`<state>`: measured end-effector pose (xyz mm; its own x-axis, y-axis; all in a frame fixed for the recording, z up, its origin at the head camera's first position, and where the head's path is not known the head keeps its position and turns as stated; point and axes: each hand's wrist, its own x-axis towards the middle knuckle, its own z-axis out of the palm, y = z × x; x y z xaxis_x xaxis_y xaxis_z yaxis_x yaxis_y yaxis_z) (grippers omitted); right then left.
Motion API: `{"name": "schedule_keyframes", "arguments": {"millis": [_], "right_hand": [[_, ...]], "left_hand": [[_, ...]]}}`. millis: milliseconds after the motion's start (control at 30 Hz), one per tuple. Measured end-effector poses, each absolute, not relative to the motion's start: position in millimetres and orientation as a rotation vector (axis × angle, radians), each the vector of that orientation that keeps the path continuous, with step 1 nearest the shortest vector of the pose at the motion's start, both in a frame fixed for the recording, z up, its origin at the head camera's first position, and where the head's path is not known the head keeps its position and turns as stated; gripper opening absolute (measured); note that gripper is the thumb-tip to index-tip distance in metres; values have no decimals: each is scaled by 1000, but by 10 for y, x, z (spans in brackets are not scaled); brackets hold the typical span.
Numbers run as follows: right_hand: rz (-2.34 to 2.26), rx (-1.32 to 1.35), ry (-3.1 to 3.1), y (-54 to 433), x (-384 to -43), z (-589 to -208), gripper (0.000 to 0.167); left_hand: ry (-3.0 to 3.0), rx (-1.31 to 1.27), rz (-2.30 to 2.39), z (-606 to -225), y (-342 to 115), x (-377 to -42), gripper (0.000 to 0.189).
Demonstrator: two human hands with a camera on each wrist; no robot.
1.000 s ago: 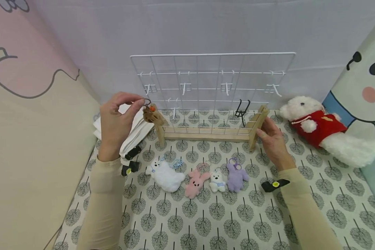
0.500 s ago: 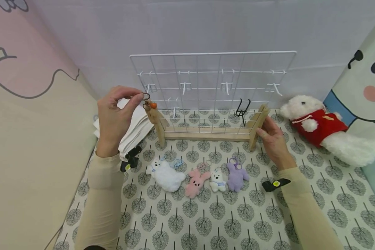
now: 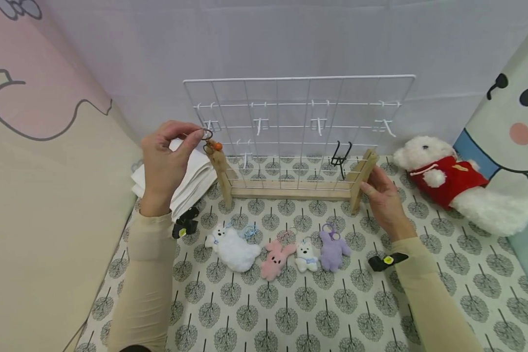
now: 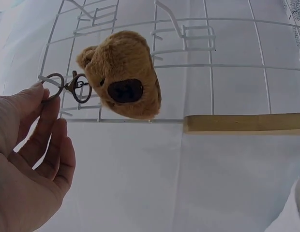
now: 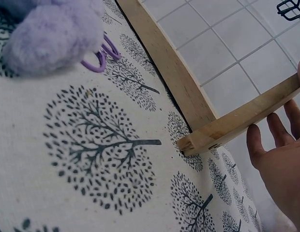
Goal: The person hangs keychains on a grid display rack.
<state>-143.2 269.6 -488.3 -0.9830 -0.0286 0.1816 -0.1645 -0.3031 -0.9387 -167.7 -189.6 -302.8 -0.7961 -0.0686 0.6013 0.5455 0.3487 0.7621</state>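
My left hand (image 3: 165, 161) pinches the metal ring (image 4: 54, 87) of a brown plush bear keychain (image 4: 125, 77) between thumb and index finger. The ring is at the tip of a white hook (image 4: 48, 79) at the upper left of the white wire grid rack (image 3: 299, 77); whether it is threaded on cannot be told. The bear hangs from the clasp, and an orange ball (image 3: 217, 146) shows beside it in the head view. My right hand (image 3: 385, 200) holds the rack's right wooden post (image 3: 363, 181), fingers behind it and thumb in front.
Before the rack lie a white plush keychain (image 3: 235, 249), a pink rabbit (image 3: 276, 259), a small white bear (image 3: 306, 256) and a purple plush (image 3: 333, 250). A black hook (image 3: 341, 159) hangs on the grid. White cloths (image 3: 191, 183) lie left, a red-dressed plush (image 3: 449, 181) right.
My left hand has risen a little with the bear keychain, then shifted slightly right toward the upper left hook. The right hand keeps its hold on the post.
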Motion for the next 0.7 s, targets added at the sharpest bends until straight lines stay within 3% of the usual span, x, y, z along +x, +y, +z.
{"name": "schedule_keyframes", "arguments": {"millis": [700], "right_hand": [[2455, 286, -1811, 2704, -1438, -4903, 60]], "left_hand": [[-2097, -387, -1533, -3127, -1900, -1686, 11]]}}
